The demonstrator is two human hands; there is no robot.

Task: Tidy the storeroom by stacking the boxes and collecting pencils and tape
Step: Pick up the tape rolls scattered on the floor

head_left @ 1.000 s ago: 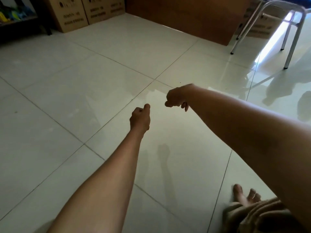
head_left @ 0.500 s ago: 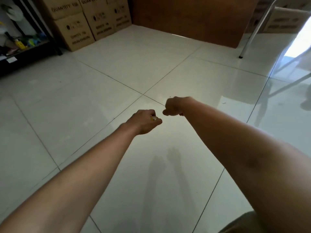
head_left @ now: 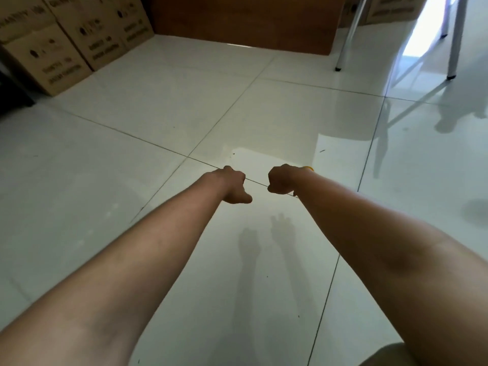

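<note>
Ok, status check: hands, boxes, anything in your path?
Left hand fisted, contents unseen. Right hand fisted, small yellow object peeking out. Brown printed cardboard boxes stacked far left. Metal chair legs far right.

Brown printed boxes, glossy white floor tiles, reddish-brown wooden panel.

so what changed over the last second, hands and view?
The left hand and right hand drew level, side by side and apart, after the left trailed lower. A yellow bit now shows at the right hand; half a second ago one showed at the left. The view swung toward the cardboard boxes. Both fists stayed curled over the tiled floor.
</note>
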